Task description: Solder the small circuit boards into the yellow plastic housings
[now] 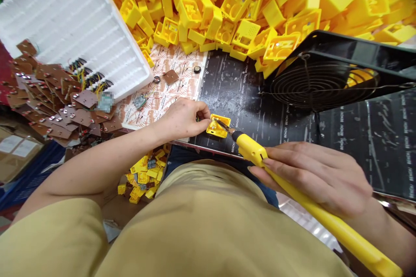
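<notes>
My left hand (183,117) pinches a small yellow plastic housing (218,125) against the black work mat (234,95) at the near edge of the bench. My right hand (315,177) is closed round the yellow handle of a soldering iron (292,186). The iron's dark tip rests inside the housing. A thin wire seems to run between my left fingers and the part, but it is too small to make out.
A big heap of yellow housings (247,4) fills the back. A black fan (321,80) stands at the right. A white foam tray (68,21) and a pile of brown circuit boards (55,99) lie at the left. More yellow parts (146,175) sit below the bench.
</notes>
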`<state>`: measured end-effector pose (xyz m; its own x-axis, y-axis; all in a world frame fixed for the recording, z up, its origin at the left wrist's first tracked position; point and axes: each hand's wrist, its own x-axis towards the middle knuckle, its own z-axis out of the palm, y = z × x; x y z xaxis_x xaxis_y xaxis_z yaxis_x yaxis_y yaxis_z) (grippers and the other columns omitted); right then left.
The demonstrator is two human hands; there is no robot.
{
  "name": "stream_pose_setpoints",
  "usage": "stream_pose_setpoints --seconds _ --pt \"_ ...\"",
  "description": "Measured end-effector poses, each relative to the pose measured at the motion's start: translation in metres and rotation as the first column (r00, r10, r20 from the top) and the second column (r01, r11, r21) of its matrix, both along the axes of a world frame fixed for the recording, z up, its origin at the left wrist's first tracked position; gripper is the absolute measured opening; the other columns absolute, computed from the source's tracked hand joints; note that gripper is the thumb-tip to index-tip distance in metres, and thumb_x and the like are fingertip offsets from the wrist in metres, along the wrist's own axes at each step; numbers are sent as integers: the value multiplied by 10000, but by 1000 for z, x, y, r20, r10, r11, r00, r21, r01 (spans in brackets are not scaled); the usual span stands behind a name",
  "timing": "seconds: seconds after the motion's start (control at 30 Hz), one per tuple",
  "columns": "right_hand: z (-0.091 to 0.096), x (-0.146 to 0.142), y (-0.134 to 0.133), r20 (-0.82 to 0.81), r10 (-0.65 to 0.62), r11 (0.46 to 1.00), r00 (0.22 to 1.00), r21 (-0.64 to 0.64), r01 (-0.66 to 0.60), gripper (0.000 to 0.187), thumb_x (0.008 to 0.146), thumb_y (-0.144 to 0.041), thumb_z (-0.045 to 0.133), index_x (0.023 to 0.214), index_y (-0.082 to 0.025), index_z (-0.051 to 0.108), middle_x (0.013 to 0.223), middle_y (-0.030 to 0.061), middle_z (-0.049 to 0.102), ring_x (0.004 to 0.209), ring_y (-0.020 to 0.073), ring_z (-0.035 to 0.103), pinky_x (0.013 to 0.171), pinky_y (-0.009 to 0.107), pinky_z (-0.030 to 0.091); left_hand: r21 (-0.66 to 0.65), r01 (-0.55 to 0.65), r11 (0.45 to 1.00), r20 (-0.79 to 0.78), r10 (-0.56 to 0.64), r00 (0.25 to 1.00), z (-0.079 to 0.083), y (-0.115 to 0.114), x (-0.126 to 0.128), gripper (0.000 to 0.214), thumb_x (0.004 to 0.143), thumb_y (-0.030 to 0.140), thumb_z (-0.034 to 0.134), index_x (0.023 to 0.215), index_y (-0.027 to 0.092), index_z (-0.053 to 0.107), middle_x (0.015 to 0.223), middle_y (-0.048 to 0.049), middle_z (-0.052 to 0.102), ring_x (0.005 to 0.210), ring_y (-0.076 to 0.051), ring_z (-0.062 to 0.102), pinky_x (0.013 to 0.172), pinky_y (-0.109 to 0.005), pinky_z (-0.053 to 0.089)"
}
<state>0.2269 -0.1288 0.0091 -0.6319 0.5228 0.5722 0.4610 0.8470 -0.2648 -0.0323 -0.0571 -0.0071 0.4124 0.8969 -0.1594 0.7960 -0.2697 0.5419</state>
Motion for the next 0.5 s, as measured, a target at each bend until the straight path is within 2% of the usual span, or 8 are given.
stream_pose_setpoints --seconds 0.13,0.23,0.4,0.47,0.5 --pt "2 7 -6 -47 -50 996 998 -72 46 234 781 -101 800 935 -152 630 826 36 708 745 139 681 704 273 607 25 10 1000 12 -10 1000 -3 1 -1 100 761 139 658 776 140 757 692 -3 738 628 -120 646 637 -225 443" --pt "-2 11 -8 -90 -45 993 995 -109 35 264 766 -76 802 954 -158 637 840 29 697 754 135 669 714 264 590 33 15 999 29 -16 999 -4 1 -3 101 752 131 656 768 142 755 686 3 736 625 -117 646 634 -223 442" --pt "-8 11 -9 -102 -150 979 983 -157 133 172 855 -134 732 975 -206 633 789 5 687 722 127 677 687 236 582 39 20 999 39 -22 999 -6 2 -2 107 751 134 648 764 147 753 684 6 733 625 -118 645 630 -227 438" --pt "-14 12 -12 -150 -183 976 972 -146 161 240 842 -162 753 1046 -229 645 810 -2 706 698 122 679 642 214 577 46 20 999 36 -21 999 -8 2 -1 104 747 138 648 760 150 750 679 8 729 623 -119 643 630 -230 436" --pt "-18 13 -15 -183 -240 964 953 -162 211 310 823 -177 776 1099 -243 651 844 -1 719 693 122 680 611 208 570 46 19 999 31 -21 999 -8 2 -1 101 747 142 648 757 152 747 679 8 728 624 -121 645 631 -232 437"
